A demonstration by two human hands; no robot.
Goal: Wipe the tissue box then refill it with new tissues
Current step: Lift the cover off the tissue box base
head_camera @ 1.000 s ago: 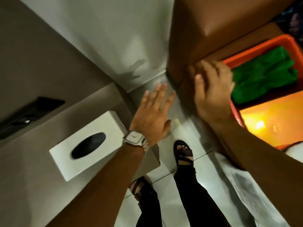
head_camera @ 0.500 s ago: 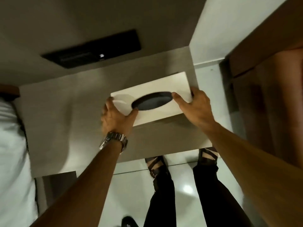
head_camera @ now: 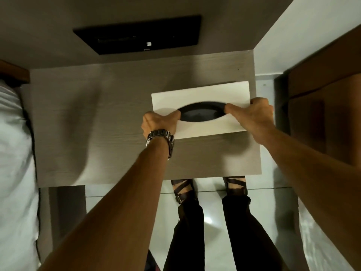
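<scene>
**Tissue box gripped at both ends on the tabletop**

A white tissue box [head_camera: 203,108] is seen on the right part of a grey wood-grain tabletop [head_camera: 93,122], close to its right edge. Its top face carries a dark oval opening, inside which nothing can be made out but shadow. The box is held from both short ends. The left hand [head_camera: 159,124] is closed over the left end, with the thumb laid on the top face at the left tip of the oval; a metal wristwatch [head_camera: 161,138] is worn on that wrist. The right hand [head_camera: 254,114] is closed over the right end, its thumb laid at the right tip of the oval. Whether the box rests on the tabletop or is lifted slightly cannot be told.

A black panel [head_camera: 140,34] is set in the wall behind the tabletop. White bedding [head_camera: 13,153] is seen at the left edge, and brown wooden furniture [head_camera: 324,90] at the right. Below the tabletop's near edge, dark trousers and strapped sandals [head_camera: 184,189] are seen on a pale tiled floor [head_camera: 273,202].
</scene>
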